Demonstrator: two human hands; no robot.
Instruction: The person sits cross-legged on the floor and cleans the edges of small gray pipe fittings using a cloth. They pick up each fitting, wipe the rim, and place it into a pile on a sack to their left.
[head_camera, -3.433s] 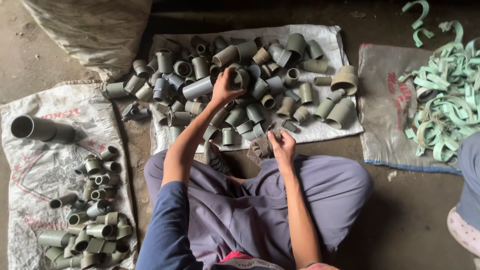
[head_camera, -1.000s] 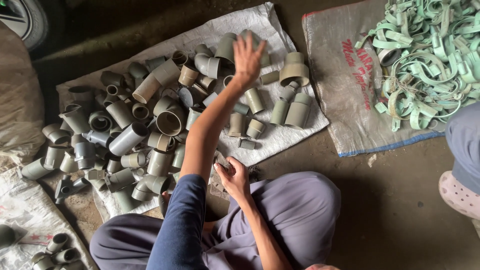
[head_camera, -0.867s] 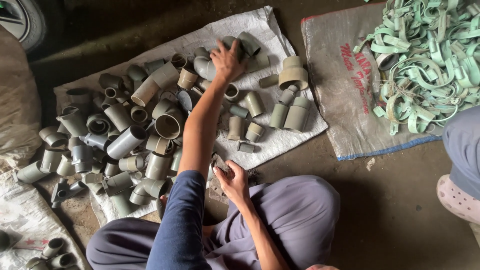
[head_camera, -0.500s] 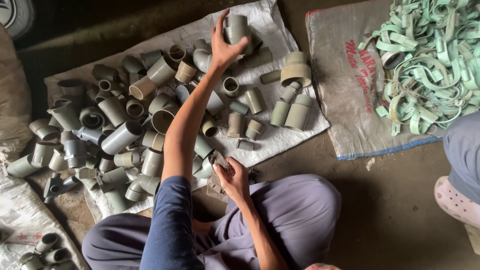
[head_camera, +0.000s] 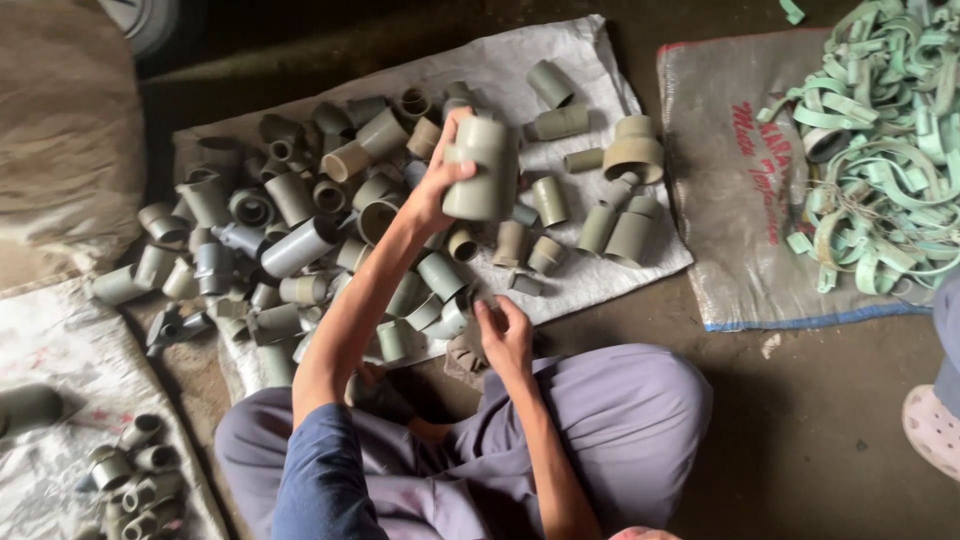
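The biggest thing down here is the white woven plastic sack (head_camera: 590, 70) spread flat on the dirt floor, and it carries a heap of grey plastic pipe fittings (head_camera: 290, 220), short sleeves, elbows and reducers, far too many and too jumbled to count, thick on its left half and thinning to about ten loose pieces on the right. Beside it on the right lies a second sack, grey with a blue hem (head_camera: 730, 200), loaded with a tangle of pale green plastic strap clamps (head_camera: 880, 150), again past counting. At the lower left a third white sack with faint red print (head_camera: 60, 350) holds a small cluster of roughly eight grey fittings (head_camera: 130, 475), plus one darker pipe end at the frame edge.

The person sits cross-legged in lilac trousers (head_camera: 610, 420) at the near edge of the first sack. The left hand (head_camera: 435, 185) is raised over the heap, fingers wrapped firmly around one large grey cylindrical coupling (head_camera: 480, 165), held upright and clear of the pile. The right hand (head_camera: 505, 335) hovers low just above the knee, fingertips pinched together on something small and dark; what it is cannot be told. At the far right edge, another person's pale sandal (head_camera: 930, 425) shows.
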